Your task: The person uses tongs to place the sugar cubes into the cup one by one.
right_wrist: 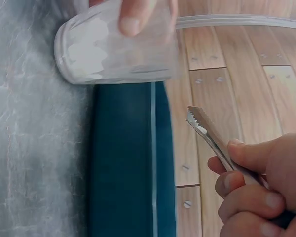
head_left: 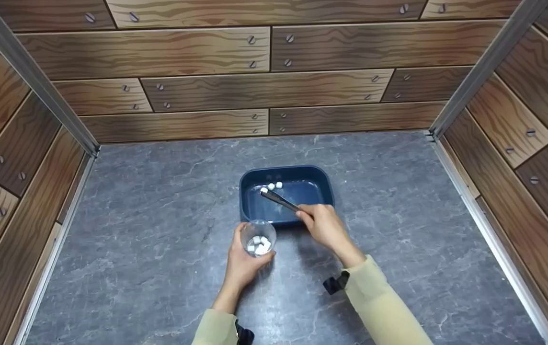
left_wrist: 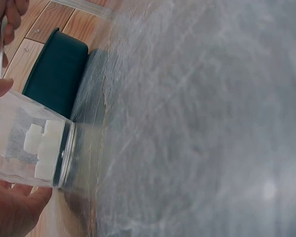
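Note:
My left hand (head_left: 244, 263) grips a clear cup (head_left: 250, 229) with several small white cubes (head_left: 264, 243) at its bottom. The left wrist view shows the cup (left_wrist: 15, 118) at the surface, fingers round its side. In my right hand (head_left: 324, 225) is a pair of metal tongs (head_left: 281, 200), pinched between thumb and fingers. Their serrated tips (right_wrist: 195, 116) are close together over the blue tray (head_left: 298, 221). A white cube (head_left: 264, 190) shows at the tips in the head view; whether they hold it I cannot tell. Other white cubes (head_left: 271, 186) lie in the tray's far left part.
Grey marbled surface (head_left: 159, 215) spreads around the tray and both hands. Wood-patterned panels (head_left: 207, 91) stand at the back and both sides, with metal strips (head_left: 494, 230) along the edges.

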